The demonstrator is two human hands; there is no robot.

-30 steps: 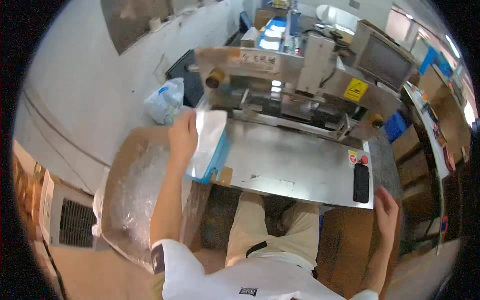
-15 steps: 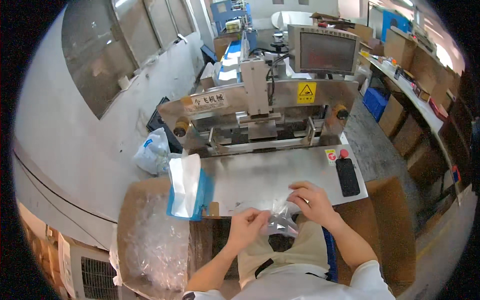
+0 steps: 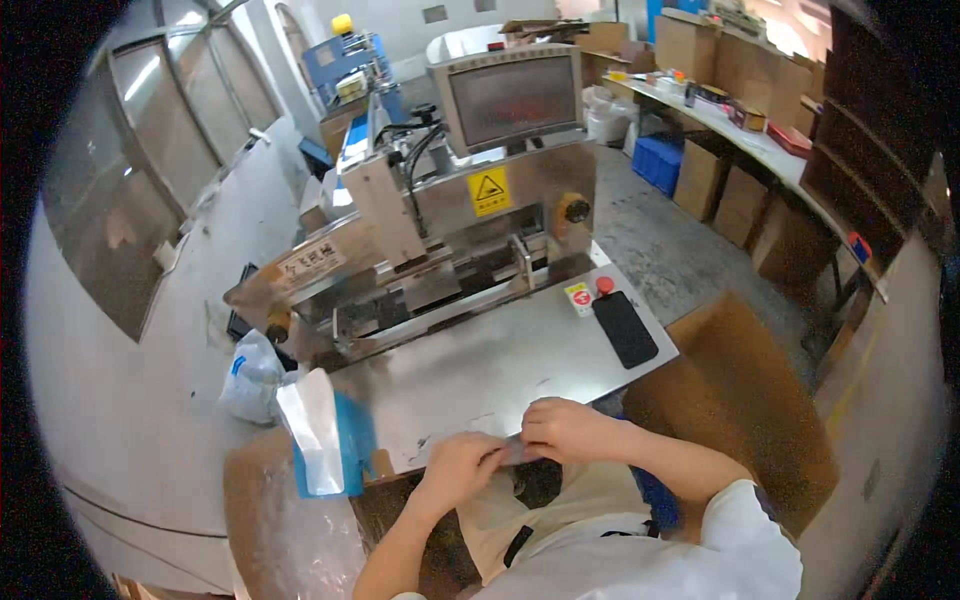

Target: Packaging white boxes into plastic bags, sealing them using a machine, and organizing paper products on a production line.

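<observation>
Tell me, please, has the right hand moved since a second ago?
Yes. The right hand was out past the right corner of the steel table, beside the black pad; now it is at the table's near edge, meeting the left hand on a small bag.

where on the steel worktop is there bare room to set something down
Bare steel worktop lies between the hands and the machine. Crowded: front edge, where left hand and right hand pinch a clear bag; right, black pad.

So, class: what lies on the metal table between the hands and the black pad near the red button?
Head view: only bare metal table between the hands and the black pad.
</observation>
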